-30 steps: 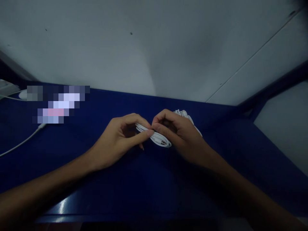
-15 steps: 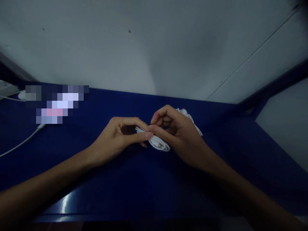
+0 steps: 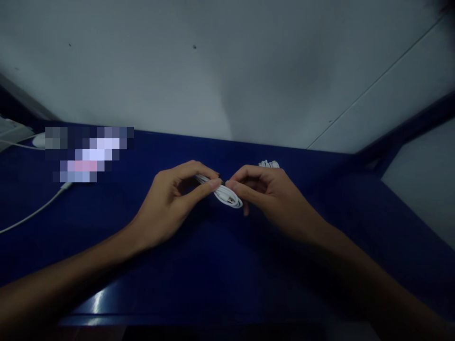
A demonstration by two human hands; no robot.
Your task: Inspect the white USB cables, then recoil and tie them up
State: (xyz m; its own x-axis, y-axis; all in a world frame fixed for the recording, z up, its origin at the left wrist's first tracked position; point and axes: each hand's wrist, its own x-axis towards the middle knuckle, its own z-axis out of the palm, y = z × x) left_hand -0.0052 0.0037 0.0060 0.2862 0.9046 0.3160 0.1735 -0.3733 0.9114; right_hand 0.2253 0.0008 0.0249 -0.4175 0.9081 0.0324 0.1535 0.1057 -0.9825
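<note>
A coiled white USB cable (image 3: pixel 227 198) is pinched between the thumb and fingers of my left hand (image 3: pixel 174 201). Its metal plug end lies along the loops and points right, toward me. My right hand (image 3: pixel 272 194) is at the coil's right side, thumb and index finger pressed together close to my left fingertips. A tiny dark bit shows between the two hands, too small to make out. What the right pinch holds is hidden. Behind the right hand, more bundled white cables (image 3: pixel 270 164) lie on the table, partly covered.
The glossy blue table (image 3: pixel 185 274) meets a pale wall (image 3: pixel 159 71) at the back. To the left, a pixelated bright object (image 3: pixel 97 154) has a white cord (image 3: pixel 35 215) running from it. A white box-like thing (image 3: pixel 12 132) stands at the far left edge.
The coil has risen slightly and shifted left with my left hand. My right thumb and index finger have closed into a pinch, and the fingertips have moved slightly apart from the left hand's.
</note>
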